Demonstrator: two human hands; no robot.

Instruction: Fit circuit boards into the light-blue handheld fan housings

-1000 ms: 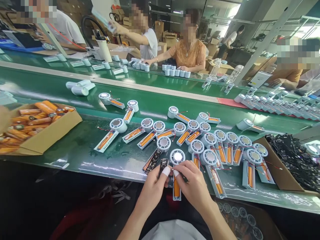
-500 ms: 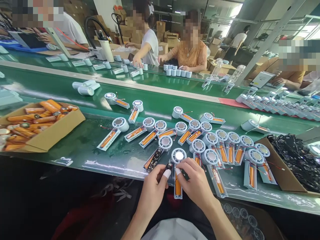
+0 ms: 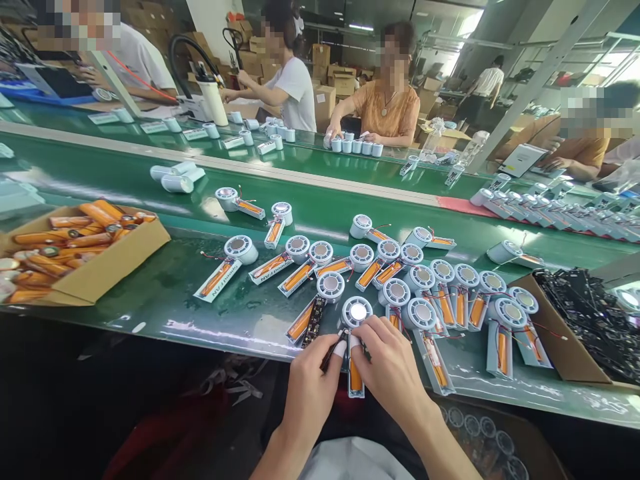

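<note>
My left hand pinches a dark circuit board between its fingers and a white-covered thumb, just below the round head of a handheld fan. My right hand is closed in a pinch on the other side of that fan's handle; what its fingertips hold is hidden, and its thumb is white-covered too. Between the hands shows the open handle with an orange battery. To the left lies another fan with a circuit board against its open handle.
Several open fans with orange batteries crowd the table. A carton of orange batteries stands left, a carton of dark circuit boards right. Beyond runs a green conveyor belt carrying more fans. Co-workers sit across it.
My left hand has turned the circuit board closer to the fan head. The left fan's board has shifted askew from its handle. Fans on the near belt have moved right. A co-worker's arm has lifted.
</note>
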